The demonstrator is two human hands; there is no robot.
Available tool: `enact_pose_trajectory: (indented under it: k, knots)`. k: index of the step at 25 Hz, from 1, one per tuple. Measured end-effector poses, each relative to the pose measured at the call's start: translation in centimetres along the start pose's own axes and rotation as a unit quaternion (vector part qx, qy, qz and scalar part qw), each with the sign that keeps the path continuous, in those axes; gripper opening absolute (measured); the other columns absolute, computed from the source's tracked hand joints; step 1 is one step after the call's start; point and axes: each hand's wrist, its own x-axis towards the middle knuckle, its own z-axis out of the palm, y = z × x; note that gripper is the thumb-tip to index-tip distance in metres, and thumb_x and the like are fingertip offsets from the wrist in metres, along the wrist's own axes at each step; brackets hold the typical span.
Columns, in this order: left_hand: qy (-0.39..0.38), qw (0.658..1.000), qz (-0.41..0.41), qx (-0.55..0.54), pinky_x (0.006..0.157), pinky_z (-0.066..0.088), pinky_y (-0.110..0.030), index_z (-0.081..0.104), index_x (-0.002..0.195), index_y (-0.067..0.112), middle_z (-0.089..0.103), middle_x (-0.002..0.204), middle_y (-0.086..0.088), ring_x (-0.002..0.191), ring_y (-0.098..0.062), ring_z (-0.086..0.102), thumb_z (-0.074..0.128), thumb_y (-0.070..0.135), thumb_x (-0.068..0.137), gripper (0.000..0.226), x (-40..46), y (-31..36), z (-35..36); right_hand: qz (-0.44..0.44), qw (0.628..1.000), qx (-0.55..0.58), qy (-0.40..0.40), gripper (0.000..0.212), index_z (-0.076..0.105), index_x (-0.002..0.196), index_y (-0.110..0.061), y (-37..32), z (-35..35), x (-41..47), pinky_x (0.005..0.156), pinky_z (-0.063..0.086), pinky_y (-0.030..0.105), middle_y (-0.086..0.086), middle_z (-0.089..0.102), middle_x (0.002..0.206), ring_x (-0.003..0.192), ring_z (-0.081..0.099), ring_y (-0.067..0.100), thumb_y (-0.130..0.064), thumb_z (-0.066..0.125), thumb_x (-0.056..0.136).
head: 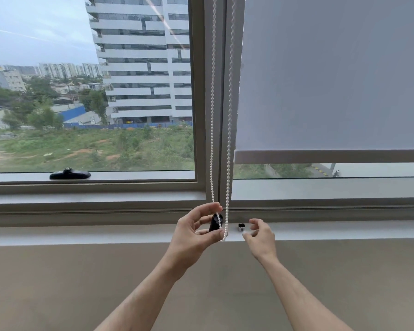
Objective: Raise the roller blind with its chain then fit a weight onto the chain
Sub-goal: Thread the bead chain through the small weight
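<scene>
Just above the sill's (129, 231) front edge, near the frame's centre post: left hand (196, 231) pinching the black weight (215, 222) against the bead chain's (230, 115) bottom loop. Right hand (258, 235) loosely curled, empty, beside a small metal piece (241, 227) on the sill. Probably mid-fitting, though with the blind (332, 80) only slightly raised. Next: threading the loop through. No containers.

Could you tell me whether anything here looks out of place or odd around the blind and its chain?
Nothing looks damaged. One oddity: a small silver piece sits loose on the sill, apart from the black weight that the left hand holds at the bead chain. The right hand hovers open beside it.
</scene>
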Motion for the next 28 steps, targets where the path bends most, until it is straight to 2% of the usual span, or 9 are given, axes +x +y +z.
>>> enact_pose_trajectory:
  k: [3,5,7,10,13,18,22,25,28]
  knots:
    - [0.003,1.0,-0.003,0.009,0.087,0.056,-0.029,0.068,0.115,0.036,0.071,0.119,0.012,0.114,-0.009,0.064,0.088,0.024,0.064,0.056,-0.1,-0.2,-0.3,-0.004,0.997,-0.067,-0.041,0.047,0.056,0.13,-0.007,0.6,1.2,1.8,0.092,0.046,0.033,0.011,0.056,0.121,0.099,0.06,0.025,-0.016,0.07,0.085]
    - [0.001,1.0,-0.004,0.013,0.091,0.056,-0.033,0.067,0.116,0.036,0.071,0.12,0.011,0.115,-0.01,0.064,0.088,0.026,0.064,0.057,0.0,-0.1,-0.4,0.002,0.993,-0.099,-0.06,0.051,0.054,0.134,-0.007,1.0,1.9,2.6,0.094,0.042,0.029,0.012,0.053,0.128,0.112,0.057,0.025,-0.018,0.068,0.086]
    - [0.001,1.0,-0.003,0.018,0.091,0.056,-0.033,0.067,0.116,0.035,0.07,0.12,0.011,0.114,-0.009,0.064,0.088,0.024,0.065,0.057,0.1,-0.1,-0.5,0.011,0.99,-0.118,-0.071,0.05,0.052,0.137,-0.008,1.3,2.5,3.2,0.092,0.039,0.025,0.011,0.051,0.133,0.119,0.055,0.026,-0.018,0.065,0.09]
    - [-0.002,1.0,-0.006,0.021,0.091,0.057,-0.036,0.068,0.117,0.032,0.07,0.12,0.009,0.113,-0.01,0.064,0.088,0.019,0.067,0.055,0.1,-0.2,-0.7,0.003,0.985,-0.15,-0.086,0.045,0.052,0.139,-0.009,1.9,3.2,4.2,0.098,0.041,0.028,0.013,0.047,0.141,0.124,0.054,0.03,-0.012,0.057,0.094]
    - [-0.002,0.999,-0.012,0.03,0.094,0.056,-0.042,0.068,0.116,0.027,0.071,0.118,0.008,0.112,-0.011,0.064,0.087,0.018,0.066,0.054,0.0,-0.2,-0.9,-0.015,0.977,-0.187,-0.096,0.036,0.062,0.129,-0.009,2.4,3.6,4.8,0.094,0.044,0.031,0.016,0.053,0.133,0.117,0.058,0.034,-0.007,0.053,0.094]
    - [-0.001,1.0,-0.01,0.023,0.092,0.056,-0.037,0.068,0.116,0.027,0.07,0.119,0.007,0.111,-0.012,0.064,0.087,0.017,0.067,0.054,-0.1,-0.2,-1.4,-0.034,0.973,-0.216,-0.076,0.029,0.069,0.111,-0.007,2.8,3.8,4.9,0.083,0.044,0.031,0.016,0.063,0.114,0.106,0.058,0.034,0.003,0.053,0.089]
    - [-0.001,1.0,-0.01,0.021,0.091,0.056,-0.034,0.069,0.115,0.028,0.071,0.118,0.006,0.109,-0.01,0.065,0.087,0.015,0.067,0.052,-0.1,-0.1,-1.3,-0.031,0.982,-0.175,-0.058,0.022,0.065,0.096,-0.006,2.9,3.6,4.7,0.074,0.043,0.031,0.013,0.067,0.102,0.092,0.058,0.03,0.009,0.053,0.083]
    - [-0.006,1.0,-0.006,0.018,0.089,0.056,-0.031,0.068,0.115,0.029,0.071,0.119,0.007,0.11,-0.009,0.065,0.086,0.016,0.068,0.052,-0.1,0.0,-1.4,-0.014,0.999,-0.039,-0.025,0.009,0.064,0.089,-0.01,1.3,3.4,3.6,0.069,0.043,0.026,0.007,0.069,0.089,0.082,0.061,0.026,-0.002,0.064,0.086]
    - [-0.007,1.0,-0.003,0.01,0.088,0.056,-0.03,0.068,0.115,0.03,0.071,0.12,0.009,0.111,-0.01,0.065,0.087,0.019,0.067,0.052,-0.1,0.0,-1.4,-0.042,0.997,0.069,-0.018,0.009,0.067,0.093,-0.02,-1.4,3.0,2.0,0.068,0.049,0.022,-0.001,0.071,0.08,0.074,0.067,0.021,-0.014,0.069,0.086]
